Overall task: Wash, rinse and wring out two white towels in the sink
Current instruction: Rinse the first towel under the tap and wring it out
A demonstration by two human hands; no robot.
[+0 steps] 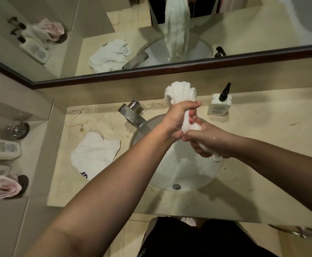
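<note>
White cloth bunches out above a person's left hand [179, 117], which is clenched around a twisted towel [181, 93] held over the sink [188, 173]. Just below it the right hand [207, 143] is closed tight on the lower length of the same towel, the two fists touching, with a small tail of cloth poking out under the right palm. Both forearms are bare and reach in from the lower edge of the picture; drops of water glisten on the back of the right hand. Water lies in the round basin beneath the fists, and a metal drain [176, 186] shows near its front edge. A square chrome tap [132, 115] stands at the back left of the sink. The second towel [94, 154] lies crumpled on the marble counter [262, 145] to the left of the sink, apart from the hands, a dark mark visible at its near edge. A white pump bottle [220, 103] with a black top stands on the counter to the right of the raised towel. On a side ledge at far left sit another white bottle [3, 149], a glass [17, 128] and a pink cloth [3, 186]. A wood-framed mirror [262, 34] runs along the wall behind, reflecting the hanging towel, the tap and the counter.
</note>
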